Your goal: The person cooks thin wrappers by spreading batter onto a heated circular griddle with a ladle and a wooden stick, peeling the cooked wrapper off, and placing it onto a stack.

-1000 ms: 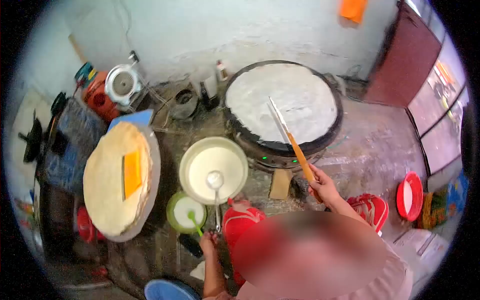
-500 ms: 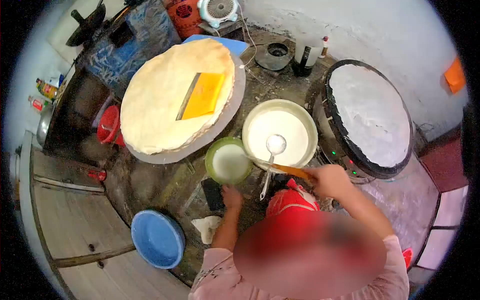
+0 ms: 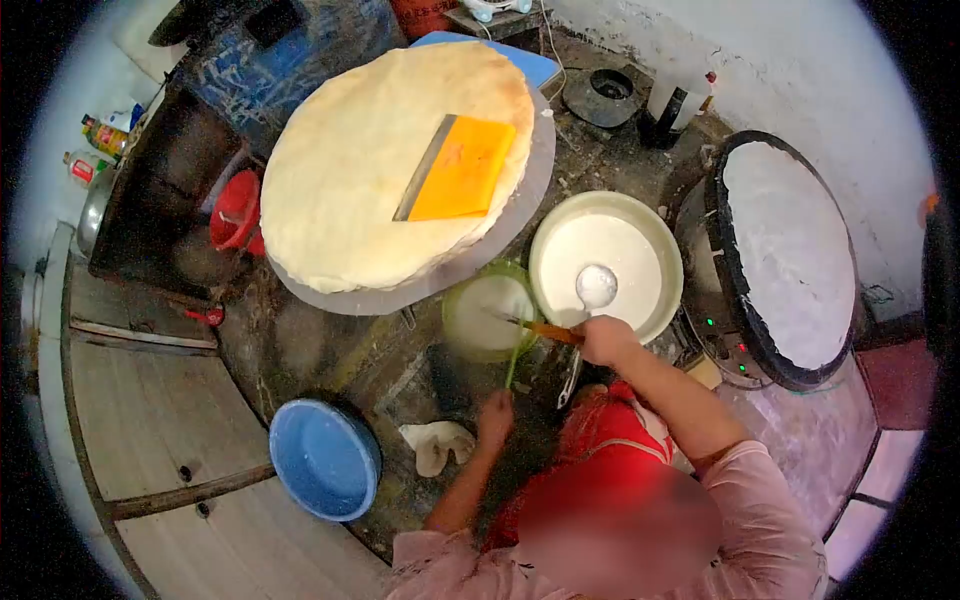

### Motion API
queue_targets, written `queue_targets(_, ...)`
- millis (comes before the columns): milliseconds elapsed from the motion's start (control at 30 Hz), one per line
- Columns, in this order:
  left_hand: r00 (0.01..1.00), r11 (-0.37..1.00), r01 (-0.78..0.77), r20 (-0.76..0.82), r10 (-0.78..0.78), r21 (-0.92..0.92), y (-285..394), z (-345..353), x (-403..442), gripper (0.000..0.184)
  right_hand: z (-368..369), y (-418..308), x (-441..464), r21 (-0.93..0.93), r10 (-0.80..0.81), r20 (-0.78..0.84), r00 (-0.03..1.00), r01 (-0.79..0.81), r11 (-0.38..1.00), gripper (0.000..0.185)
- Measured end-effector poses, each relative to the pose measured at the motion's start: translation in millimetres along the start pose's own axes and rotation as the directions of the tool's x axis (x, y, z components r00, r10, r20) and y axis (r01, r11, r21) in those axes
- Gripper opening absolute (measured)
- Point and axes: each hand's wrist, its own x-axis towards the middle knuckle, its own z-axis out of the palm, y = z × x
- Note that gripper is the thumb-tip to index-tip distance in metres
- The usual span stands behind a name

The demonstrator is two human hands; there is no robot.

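My right hand (image 3: 607,341) is closed on the wooden handle of a long spatula (image 3: 553,331), its blade over the green bowl (image 3: 452,335) of whitish liquid. My left hand (image 3: 495,412) grips a thin green-handled tool (image 3: 513,368) whose far end reaches that bowl. Beside it stands a larger bowl of white batter (image 3: 537,255) with a metal ladle (image 3: 597,287) in it. A round griddle (image 3: 732,285) at the right carries a thin white sheet (image 3: 790,250). A stack of round flatbreads (image 3: 370,170) bears an orange scraper (image 3: 463,168).
A blue basin (image 3: 325,460) stands at the lower left, near a pale cloth (image 3: 438,447). A red basket (image 3: 237,212) is left of the stack. A black burner-like object (image 3: 603,97) and a dark-and-clear container (image 3: 672,112) are at the back. Wooden cabinets (image 3: 145,435) line the left side.
The view has turned left. My right hand has brought the spatula from above the griddle to the green bowl. My left hand was on the green handle, was beside the bowl, and holds the handle again.
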Motion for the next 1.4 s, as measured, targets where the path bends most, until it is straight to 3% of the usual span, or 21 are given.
queue_targets(167,0.989,0.941,-0.033,-0.122,0.079,0.337,1.0,-14.8,59.3,0.033,4.6,12.8,-4.2,0.026,0.008,-0.045,0.999,-0.007,1.000,0.038)
queue_targets(267,0.999,0.880,0.054,-0.029,-0.046,0.471,9.0,-35.9,77.9,0.039,2.4,11.5,-6.4,-0.059,-0.074,-0.084,0.994,0.069,0.996,0.043)
queue_targets(367,0.988,0.790,0.004,0.119,-0.097,0.612,5.5,-42.0,74.1,0.045,7.6,9.0,-5.0,-0.185,-0.115,-0.087,0.990,0.097,0.978,0.048)
queue_targets(400,1.000,0.971,0.001,0.006,-0.002,0.241,-40.7,-10.4,76.8,0.040,8.9,10.0,-3.8,-0.249,-0.134,-0.089,0.987,0.108,0.962,0.050)
queue_targets(467,0.990,0.985,-0.063,-0.133,0.041,-0.161,-39.9,-2.7,64.8,0.035,18.6,10.4,-2.8,-0.390,-0.228,-0.202,0.952,0.136,0.911,0.048)
queue_targets(533,0.984,0.954,-0.139,-0.069,0.163,0.265,34.8,-36.8,15.0,0.025,24.7,8.6,-4.5,-0.521,-0.333,-0.291,0.897,0.143,0.842,0.046)
queue_targets(567,0.985,0.954,-0.136,-0.070,0.160,0.266,19.5,-31.9,22.8,0.025,23.0,8.0,-8.1,-0.469,-0.287,-0.279,0.917,0.130,0.874,0.040)
queue_targets(633,0.889,0.727,-0.280,-0.117,0.443,0.627,-27.1,-15.5,56.7,0.024,12.1,9.2,-20.5,-0.367,-0.191,-0.250,0.949,0.090,0.926,0.031)
queue_targets(700,0.936,0.852,-0.102,-0.240,0.256,0.513,-12.3,-26.8,65.5,0.026,-7.2,16.1,-45.3,-0.357,-0.191,-0.238,0.952,0.098,0.929,0.031)
queue_targets(767,0.974,0.940,0.211,-0.143,-0.178,0.267,47.9,-66.0,48.7,0.023,-16.8,26.3,-65.0,-0.187,-0.152,-0.449,0.881,0.073,0.980,0.041)
queue_targets(800,0.981,0.943,0.069,-0.194,-0.005,0.326,47.7,-70.1,45.7,0.022,-23.1,29.3,-71.5,-0.159,-0.148,-0.416,0.897,0.088,0.983,0.042)
queue_targets(833,0.982,0.942,0.067,-0.190,-0.004,0.328,50.9,-70.7,44.8,0.022,-20.0,32.9,-70.6,-0.157,-0.144,-0.415,0.898,0.086,0.984,0.042)
queue_targets(900,0.991,0.846,0.110,-0.125,-0.051,0.522,72.2,-80.2,35.1,0.022,-11.0,38.8,-67.4,-0.098,-0.093,-0.010,0.996,0.091,0.991,0.050)
queue_targets(933,0.991,0.844,0.106,-0.122,-0.049,0.525,79.0,-83.3,27.4,0.022,-19.2,27.0,-78.9,-0.066,-0.167,-0.055,0.984,0.163,0.984,0.043)
queue_targets(1000,0.949,0.855,0.005,-0.272,0.160,0.519,86.8,-87.3,12.2,0.025,-13.6,25.8,-64.7,-0.025,-0.121,-0.112,0.986,0.119,0.993,0.041)
queue_targets(1133,0.969,0.775,0.056,-0.222,0.110,0.630,88.0,-90.4,-11.4,0.027,-4.0,19.3,-47.1,-0.101,-0.090,-0.216,0.972,0.070,0.992,0.033)
queue_targets(1167,0.966,0.867,0.040,-0.242,0.094,0.497,75.3,-84.0,-11.0,0.028,-5.4,17.0,-47.6,-0.156,-0.115,-0.279,0.953,0.072,0.985,0.031)
queue_targets(1200,0.963,0.936,0.020,-0.259,0.077,0.351,64.6,-78.4,-8.7,0.029,-3.8,18.3,-48.5,-0.219,-0.149,-0.323,0.935,0.080,0.972,0.052)
queue_targets(1233,0.963,0.935,0.017,-0.257,0.080,0.354,59.8,-73.5,-5.9,0.029,-0.8,22.5,-48.7,-0.216,-0.147,-0.324,0.934,0.078,0.973,0.052)
queue_targets(1300,0.968,0.996,-0.086,-0.237,0.077,-0.030,48.9,-59.4,2.9,0.031,6.2,35.4,-49.1,-0.386,-0.306,-0.383,0.871,0.150,0.910,0.052)
queue_targets(1400,0.931,0.971,-0.212,-0.278,0.236,0.114,-34.9,-6.4,53.9,0.030,10.8,51.3,-66.9,-0.255,-0.197,-0.436,0.878,0.090,0.963,0.051)
